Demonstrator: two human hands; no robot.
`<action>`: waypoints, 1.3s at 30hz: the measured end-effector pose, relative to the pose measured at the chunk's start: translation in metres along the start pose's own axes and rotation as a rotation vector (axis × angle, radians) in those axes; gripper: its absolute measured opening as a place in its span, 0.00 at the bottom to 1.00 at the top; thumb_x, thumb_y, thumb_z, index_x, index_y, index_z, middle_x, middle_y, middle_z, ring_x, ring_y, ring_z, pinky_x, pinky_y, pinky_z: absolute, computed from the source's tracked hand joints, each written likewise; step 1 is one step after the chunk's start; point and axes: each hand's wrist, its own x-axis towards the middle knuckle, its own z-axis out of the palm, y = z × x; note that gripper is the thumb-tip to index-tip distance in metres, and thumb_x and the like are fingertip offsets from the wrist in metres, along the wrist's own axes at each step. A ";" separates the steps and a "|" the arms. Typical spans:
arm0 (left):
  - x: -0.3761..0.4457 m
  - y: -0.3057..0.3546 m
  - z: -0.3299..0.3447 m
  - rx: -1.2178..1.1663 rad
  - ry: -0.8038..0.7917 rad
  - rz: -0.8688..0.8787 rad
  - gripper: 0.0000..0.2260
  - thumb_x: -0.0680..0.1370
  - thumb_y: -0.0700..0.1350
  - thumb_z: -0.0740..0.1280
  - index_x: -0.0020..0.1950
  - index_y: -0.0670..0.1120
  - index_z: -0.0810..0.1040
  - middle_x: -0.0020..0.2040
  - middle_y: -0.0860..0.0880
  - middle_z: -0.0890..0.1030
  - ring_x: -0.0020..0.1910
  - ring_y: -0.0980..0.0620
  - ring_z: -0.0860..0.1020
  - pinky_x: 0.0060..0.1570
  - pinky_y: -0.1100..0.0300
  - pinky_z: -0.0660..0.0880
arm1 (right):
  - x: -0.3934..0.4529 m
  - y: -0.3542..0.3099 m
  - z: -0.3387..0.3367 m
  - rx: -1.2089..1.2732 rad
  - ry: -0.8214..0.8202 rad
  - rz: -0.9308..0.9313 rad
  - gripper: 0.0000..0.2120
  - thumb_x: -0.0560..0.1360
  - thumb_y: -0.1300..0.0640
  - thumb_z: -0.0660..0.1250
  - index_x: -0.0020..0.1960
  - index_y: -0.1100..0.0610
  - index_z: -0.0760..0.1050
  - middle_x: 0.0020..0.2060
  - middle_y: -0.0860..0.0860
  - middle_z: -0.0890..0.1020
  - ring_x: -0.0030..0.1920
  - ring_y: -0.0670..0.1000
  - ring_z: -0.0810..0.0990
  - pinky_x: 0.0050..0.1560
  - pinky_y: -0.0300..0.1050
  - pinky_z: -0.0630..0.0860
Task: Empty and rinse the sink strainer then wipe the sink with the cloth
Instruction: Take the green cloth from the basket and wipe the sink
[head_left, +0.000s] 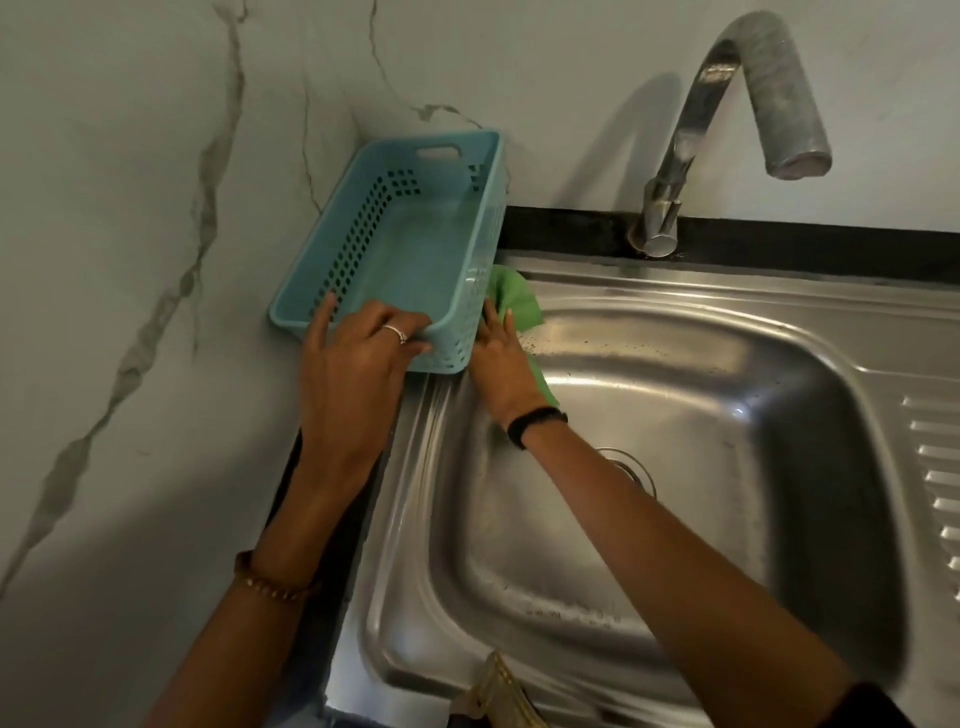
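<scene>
Two bare hands are working at the far left corner of a stainless steel sink (675, 649), seen from above by a head-worn camera. The left hand (358, 358), wearing a ring, is gripping the near rim of a pale blue perforated plastic basket (415, 249), thumb side curled over the edge and forefinger lying along the rim; the basket is sitting tilted, its near end raised over the sink's left ledge and its far end toward the marbled wall (130, 208). The right hand (501, 364), a dark band at its wrist, is pressing a green cloth (511, 299) flat against the sink's ledge just beside and partly under the basket, fingers straight and close together on the fabric. Part of the cloth is showing beyond the fingertips and a strip of it is trailing down below the palm toward the bowl.

Dark specks are lying scattered along the sink's back ledge to the right of the cloth. The strainer (631, 467) is sitting in the drain at the bottom of the bowl, mostly hidden behind the right forearm. A curved metal tap (727, 104) is standing behind the bowl on a dark surface (831, 247), its spout hanging over the sink. A ribbed draining board (935, 493) is running along the right edge.
</scene>
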 end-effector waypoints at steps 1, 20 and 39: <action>-0.004 -0.007 -0.001 0.003 -0.014 0.002 0.06 0.73 0.41 0.70 0.48 0.43 0.81 0.43 0.45 0.82 0.44 0.46 0.81 0.66 0.45 0.65 | 0.009 -0.001 0.001 -0.035 -0.009 0.001 0.27 0.80 0.64 0.50 0.76 0.55 0.46 0.77 0.56 0.49 0.76 0.59 0.44 0.76 0.58 0.42; -0.037 -0.097 -0.010 0.020 -0.284 -0.062 0.21 0.72 0.40 0.70 0.64 0.39 0.73 0.65 0.35 0.72 0.67 0.34 0.68 0.67 0.33 0.60 | 0.028 0.039 0.002 -0.240 -0.011 0.254 0.32 0.77 0.72 0.52 0.75 0.62 0.41 0.77 0.57 0.46 0.76 0.62 0.46 0.76 0.59 0.45; -0.069 -0.134 0.005 -0.369 -0.947 -0.196 0.10 0.72 0.55 0.68 0.53 0.60 0.77 0.48 0.62 0.78 0.49 0.65 0.75 0.53 0.61 0.74 | 0.008 0.023 -0.001 -0.233 -0.218 0.382 0.25 0.79 0.67 0.49 0.75 0.65 0.47 0.76 0.60 0.49 0.76 0.63 0.49 0.74 0.58 0.52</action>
